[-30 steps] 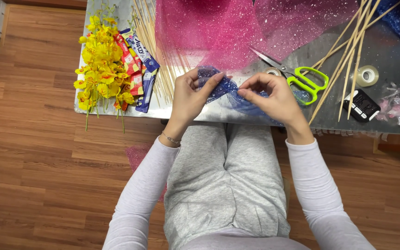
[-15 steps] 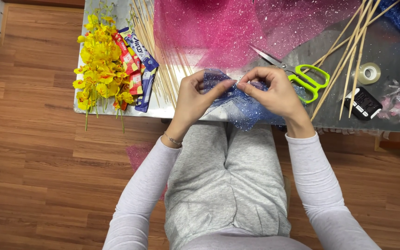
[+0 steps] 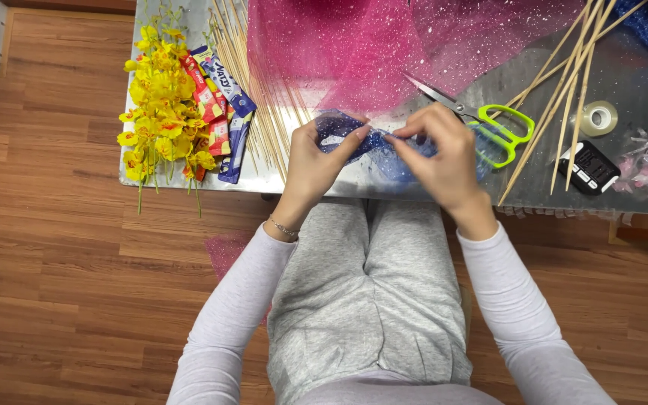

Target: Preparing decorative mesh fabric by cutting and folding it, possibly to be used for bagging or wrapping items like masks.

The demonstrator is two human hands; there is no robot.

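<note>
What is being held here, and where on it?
Both hands pinch a piece of blue glitter mesh at its gathered top edge, left hand and right hand fingertips nearly meeting above the table edge.

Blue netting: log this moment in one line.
left hand: pinches blue netting | right hand: pinches it | scissors: beside, on table

The blue glitter mesh piece (image 3: 384, 146) is a small cut of sheer, dark blue netting flecked with fine sparkles. It is gathered and crumpled, not flat, with its middle pinched into a narrow bunch. One lobe curls up to the left of the pinch; a wider, paler fold spreads to the right and downward. It is held just above the near edge of the tabletop (image 3: 624, 191), roughly midway along that edge, beside the pink mesh sheet.
</note>
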